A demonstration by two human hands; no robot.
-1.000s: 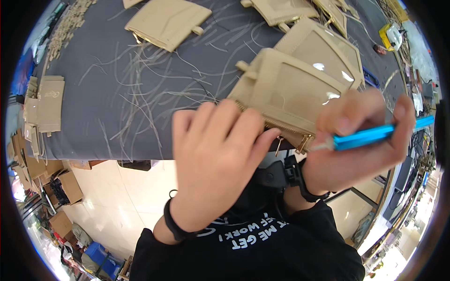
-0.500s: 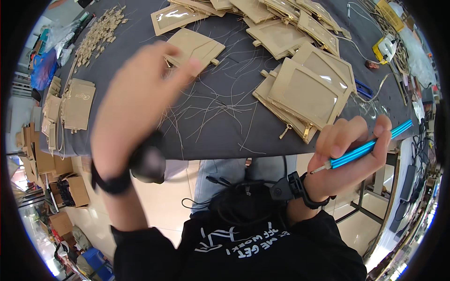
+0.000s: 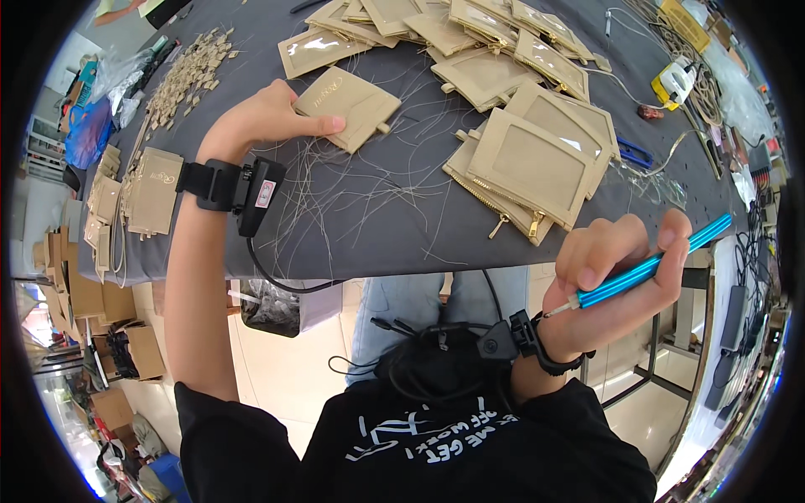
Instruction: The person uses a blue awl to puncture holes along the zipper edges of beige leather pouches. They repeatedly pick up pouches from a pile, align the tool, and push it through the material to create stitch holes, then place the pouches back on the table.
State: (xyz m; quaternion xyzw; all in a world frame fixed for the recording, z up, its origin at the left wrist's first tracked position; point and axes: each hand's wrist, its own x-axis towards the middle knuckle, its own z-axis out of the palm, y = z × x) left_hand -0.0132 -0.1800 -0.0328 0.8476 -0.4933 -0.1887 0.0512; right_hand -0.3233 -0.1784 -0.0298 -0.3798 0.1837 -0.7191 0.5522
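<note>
My left hand (image 3: 272, 117) pinches the left edge of a beige card holder (image 3: 356, 101). Its thumb lies on top of the card holder, and the other fingers are mostly hidden behind that edge. Light lettering and a small tab show on the holder. My right hand (image 3: 616, 272), closed, grips a blue ridged pen-shaped tool (image 3: 625, 278) whose thin metal tip points down toward my wrist. Beyond the right hand lies a stack of beige zip card holders (image 3: 528, 159) with clear windows. Loose cut threads (image 3: 360, 193) are strewn between my hands on the dark tablecloth (image 3: 377, 243).
More card holders (image 3: 478, 71) are heaped at the back. Small beige scraps (image 3: 189, 75) lie far left, near further card holders (image 3: 153, 201). A blue tool (image 3: 635, 152) and a white-yellow device (image 3: 673, 82) with cords sit at right. Another person's arm (image 3: 117, 12) shows far left.
The left hand, blurred before, now grips the card holder's edge clearly. Lettering now shows on the holder's face. My right hand keeps the blue tool and has barely moved.
</note>
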